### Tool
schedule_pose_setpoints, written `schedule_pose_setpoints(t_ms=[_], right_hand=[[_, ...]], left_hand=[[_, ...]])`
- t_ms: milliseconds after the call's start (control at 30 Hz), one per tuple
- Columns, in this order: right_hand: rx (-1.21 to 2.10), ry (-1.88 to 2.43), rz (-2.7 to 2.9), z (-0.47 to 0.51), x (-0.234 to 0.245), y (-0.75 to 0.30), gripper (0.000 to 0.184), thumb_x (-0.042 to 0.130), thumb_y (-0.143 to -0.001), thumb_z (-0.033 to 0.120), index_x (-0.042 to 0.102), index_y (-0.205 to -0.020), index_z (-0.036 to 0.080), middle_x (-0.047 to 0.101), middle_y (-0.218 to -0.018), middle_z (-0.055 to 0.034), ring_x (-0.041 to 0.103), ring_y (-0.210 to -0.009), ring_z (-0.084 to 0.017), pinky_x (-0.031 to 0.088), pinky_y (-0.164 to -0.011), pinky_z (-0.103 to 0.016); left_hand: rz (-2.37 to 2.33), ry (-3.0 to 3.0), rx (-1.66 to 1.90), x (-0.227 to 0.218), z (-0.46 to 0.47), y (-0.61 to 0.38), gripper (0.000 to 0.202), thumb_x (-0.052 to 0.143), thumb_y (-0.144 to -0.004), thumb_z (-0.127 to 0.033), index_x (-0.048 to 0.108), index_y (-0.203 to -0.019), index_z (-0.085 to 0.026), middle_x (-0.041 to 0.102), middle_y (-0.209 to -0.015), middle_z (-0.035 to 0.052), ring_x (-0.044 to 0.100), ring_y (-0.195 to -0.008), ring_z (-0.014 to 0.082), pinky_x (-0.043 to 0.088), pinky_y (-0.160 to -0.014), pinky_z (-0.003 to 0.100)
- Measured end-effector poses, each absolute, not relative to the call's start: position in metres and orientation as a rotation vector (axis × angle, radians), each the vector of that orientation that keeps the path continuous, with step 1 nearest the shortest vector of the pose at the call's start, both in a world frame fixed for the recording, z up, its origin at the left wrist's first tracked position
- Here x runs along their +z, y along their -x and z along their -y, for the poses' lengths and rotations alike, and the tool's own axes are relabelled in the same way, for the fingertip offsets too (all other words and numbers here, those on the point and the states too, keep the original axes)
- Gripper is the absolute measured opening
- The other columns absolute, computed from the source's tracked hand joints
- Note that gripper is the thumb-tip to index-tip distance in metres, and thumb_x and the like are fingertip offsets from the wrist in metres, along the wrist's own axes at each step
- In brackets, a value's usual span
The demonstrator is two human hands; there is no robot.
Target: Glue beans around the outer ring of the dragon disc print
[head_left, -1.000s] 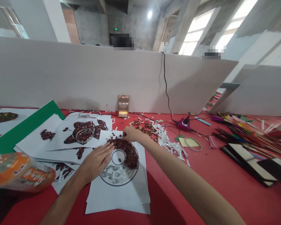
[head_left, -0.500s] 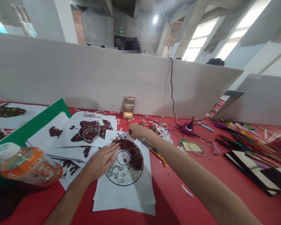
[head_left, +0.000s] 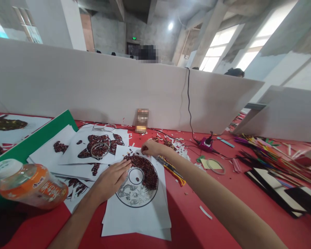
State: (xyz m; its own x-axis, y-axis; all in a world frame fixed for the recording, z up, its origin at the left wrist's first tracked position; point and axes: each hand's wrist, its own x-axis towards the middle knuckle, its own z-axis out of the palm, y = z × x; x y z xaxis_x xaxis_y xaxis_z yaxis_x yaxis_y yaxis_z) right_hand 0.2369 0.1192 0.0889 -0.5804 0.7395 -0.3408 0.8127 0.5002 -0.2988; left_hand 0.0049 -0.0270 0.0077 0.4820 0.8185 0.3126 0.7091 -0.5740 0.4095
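A white sheet of paper (head_left: 134, 223) lies in front of me, printed with a ring-shaped dragon drawing (head_left: 132, 193). Dark reddish-brown seeds (head_left: 150, 174) cover the upper and right part of the ring, with one loose seed (head_left: 137, 179) in its centre circle. My left hand (head_left: 115, 180) rests flat on the ring's left side, fingers stretched out and tips touching the seeds. At the paper's top edge, my right hand (head_left: 152, 148) has its fingers curled together; whatever they hold is hidden. A few loose seeds lie between the hands. A yellow-and-black utility knife (head_left: 172, 170) lies beneath my right forearm.
An orange-labelled bottle (head_left: 33, 185) stands at left before a green board (head_left: 38, 136). Other seed-covered drawings (head_left: 93, 152) lie beside it, with a tape roll on one. A white partition (head_left: 93, 86), power strip (head_left: 206, 143), paper scraps and coloured sticks (head_left: 269, 152) surround the red table.
The view has shifted slightly. My right hand has lowered a little at the paper's top edge, its fingers still curled. My left hand stays flat on the paper.
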Motion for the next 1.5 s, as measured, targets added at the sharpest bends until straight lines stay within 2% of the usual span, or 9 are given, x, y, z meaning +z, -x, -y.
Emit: schedule_pose_setpoints(t_ms=[133, 333, 567, 1067, 1133, 1233, 1333, 1400, 1500], right_hand=[[-0.65, -1.34, -2.571, -0.121, 0.084, -0.239, 0.026, 0.059, -0.081, 0.009, 0.078, -0.099, 0.013, 0.077, -0.077, -0.0049, 0.068, -0.068, -0.014, 0.046, -0.06, -0.018], [-0.618, -1.35, -2.576, -0.124, 0.072, -0.237, 0.024, 0.063, -0.074, 0.006, 0.08, -0.09, 0.012, 0.077, -0.078, -0.0063, 0.065, -0.065, -0.015, 0.042, -0.056, -0.019], [-0.693, -1.32, -2.577, -0.12, 0.072, -0.232, 0.024, 0.061, -0.082, 0.013, 0.08, -0.097, 0.012, 0.077, -0.08, -0.0045, 0.064, -0.066, -0.012, 0.041, -0.056, -0.017], [-0.579, -1.439, -2.642, -0.108, 0.078, -0.223, 0.019, 0.069, -0.074, 0.01, 0.083, -0.086, 0.012, 0.077, -0.072, -0.0067, 0.067, -0.064, -0.017, 0.044, -0.057, -0.02], [-0.549, -1.426, -2.681, -0.103, 0.079, -0.225, 0.022, 0.066, -0.076, 0.008, 0.083, -0.089, 0.013, 0.078, -0.078, -0.0072, 0.069, -0.07, -0.017, 0.047, -0.062, -0.021], [-0.488, -1.395, -2.758, -0.087, 0.079, -0.232, 0.041, 0.055, -0.077, -0.002, 0.081, -0.102, 0.018, 0.078, -0.1, -0.0072, 0.07, -0.09, -0.018, 0.049, -0.079, -0.021], [-0.393, -1.386, -2.819, -0.063, 0.071, -0.24, 0.057, 0.05, -0.074, -0.008, 0.077, -0.116, 0.021, 0.072, -0.119, -0.0096, 0.063, -0.112, -0.021, 0.046, -0.095, -0.027], [-0.335, -1.426, -2.839, -0.049, 0.062, -0.243, 0.061, 0.048, -0.077, -0.007, 0.072, -0.125, 0.021, 0.065, -0.129, -0.012, 0.056, -0.121, -0.025, 0.043, -0.102, -0.034], [-0.259, -1.554, -2.834, -0.035, 0.052, -0.245, 0.063, 0.046, -0.081, -0.004, 0.066, -0.133, 0.024, 0.057, -0.139, -0.0109, 0.048, -0.128, -0.026, 0.039, -0.107, -0.041]], left_hand=[[-1.308, -2.511, 0.726, 0.01, 0.027, -0.005, 0.042, 0.037, -0.106, -0.03, 0.052, -0.146, -0.025, 0.054, -0.15, 0.0005, 0.046, -0.142, 0.0179, 0.04, -0.119, 0.041], [-1.32, -2.511, 0.696, 0.009, 0.027, -0.005, 0.043, 0.036, -0.106, -0.03, 0.051, -0.146, -0.025, 0.052, -0.152, 0.001, 0.045, -0.143, 0.0184, 0.04, -0.119, 0.042], [-1.335, -2.517, 0.659, 0.005, 0.026, -0.004, 0.044, 0.034, -0.107, -0.033, 0.048, -0.149, -0.025, 0.049, -0.154, -0.0002, 0.043, -0.144, 0.0178, 0.037, -0.121, 0.041], [-1.323, -2.534, 0.703, 0.006, 0.026, -0.004, 0.043, 0.036, -0.106, -0.029, 0.051, -0.146, -0.026, 0.053, -0.151, 0.0008, 0.045, -0.143, 0.0182, 0.04, -0.119, 0.042], [-1.32, -2.538, 0.716, 0.005, 0.026, -0.004, 0.043, 0.036, -0.106, -0.029, 0.051, -0.147, -0.026, 0.053, -0.151, 0.0008, 0.045, -0.143, 0.0181, 0.04, -0.119, 0.042], [-1.323, -2.533, 0.696, 0.004, 0.026, -0.003, 0.043, 0.035, -0.107, -0.029, 0.05, -0.147, -0.025, 0.052, -0.152, 0.0008, 0.044, -0.143, 0.0179, 0.039, -0.12, 0.043], [-1.341, -2.515, 0.669, 0.004, 0.026, -0.003, 0.044, 0.035, -0.107, -0.031, 0.05, -0.148, -0.025, 0.051, -0.152, 0.0004, 0.044, -0.144, 0.0177, 0.039, -0.121, 0.042], [-1.355, -2.502, 0.669, 0.004, 0.026, -0.004, 0.044, 0.035, -0.107, -0.032, 0.05, -0.147, -0.025, 0.052, -0.152, 0.0003, 0.044, -0.144, 0.0177, 0.039, -0.121, 0.042], [-1.36, -2.494, 0.676, 0.005, 0.027, -0.004, 0.043, 0.035, -0.107, -0.032, 0.05, -0.147, -0.026, 0.052, -0.152, -0.0006, 0.044, -0.144, 0.0178, 0.039, -0.12, 0.042]])
